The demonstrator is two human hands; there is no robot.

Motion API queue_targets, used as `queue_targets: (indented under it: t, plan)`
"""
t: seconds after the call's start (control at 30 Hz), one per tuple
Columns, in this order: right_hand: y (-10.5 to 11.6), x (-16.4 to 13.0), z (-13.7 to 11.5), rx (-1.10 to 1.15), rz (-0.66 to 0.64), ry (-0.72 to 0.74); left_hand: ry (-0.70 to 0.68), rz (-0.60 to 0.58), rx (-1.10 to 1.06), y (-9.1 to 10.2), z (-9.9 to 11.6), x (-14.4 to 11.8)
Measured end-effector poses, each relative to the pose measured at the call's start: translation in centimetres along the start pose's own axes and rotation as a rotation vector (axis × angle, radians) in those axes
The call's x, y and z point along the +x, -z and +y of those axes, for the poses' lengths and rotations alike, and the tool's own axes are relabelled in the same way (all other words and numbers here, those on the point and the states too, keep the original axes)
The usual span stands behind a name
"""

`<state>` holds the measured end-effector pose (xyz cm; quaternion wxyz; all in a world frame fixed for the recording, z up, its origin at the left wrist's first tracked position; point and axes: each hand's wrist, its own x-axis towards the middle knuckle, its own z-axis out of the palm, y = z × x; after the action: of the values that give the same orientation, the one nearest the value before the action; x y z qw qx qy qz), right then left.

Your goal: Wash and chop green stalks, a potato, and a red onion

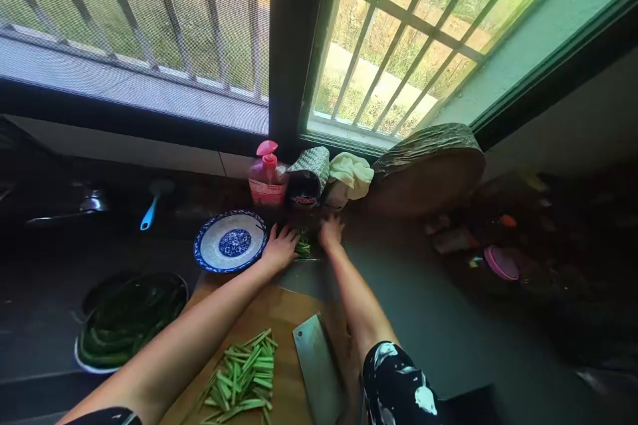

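Both my arms reach forward past a wooden cutting board (279,325). My left hand (280,247) and my right hand (330,231) close in from either side on a small heap of cut green vegetable pieces (302,248) on the dark counter beyond the board. How firmly the fingers hold the pieces I cannot tell. A blue-and-white patterned plate (230,241) sits just left of my left hand. On the board lie a cleaver (318,365) with its blade flat and a pile of cut green sticks (244,378).
A bowl of whole green vegetables (130,319) sits at the left. A pink-capped soap bottle (268,179), cloths (349,176) and a thick round wooden block (428,169) stand under the barred window. A tap (90,202) and blue-handled tool (152,206) lie far left. A pink lid (501,262) lies right.
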<state>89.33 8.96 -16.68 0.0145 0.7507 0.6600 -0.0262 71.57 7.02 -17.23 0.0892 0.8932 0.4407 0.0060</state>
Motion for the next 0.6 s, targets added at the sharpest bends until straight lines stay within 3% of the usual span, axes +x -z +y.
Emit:
queue_targets:
  t: [0.1, 0.33, 0.53, 0.6]
  plan:
    - [0.2, 0.8, 0.1, -0.062, -0.006, 0.141, 0.005, -0.003, -0.016, -0.1, 0.0, 0.0]
    - [1.4, 0.7, 0.2, -0.062, -0.11, 0.159, 0.002, -0.011, -0.013, 0.0, -0.1, -0.1]
    - [2.4, -1.3, 0.1, -0.089, 0.01, 0.157, -0.004, -0.008, -0.026, 0.0, 0.0, 0.2]
    - [1.9, -1.4, 0.0, -0.116, -0.015, 0.19, -0.001, -0.006, -0.03, 0.2, 0.1, 0.2]
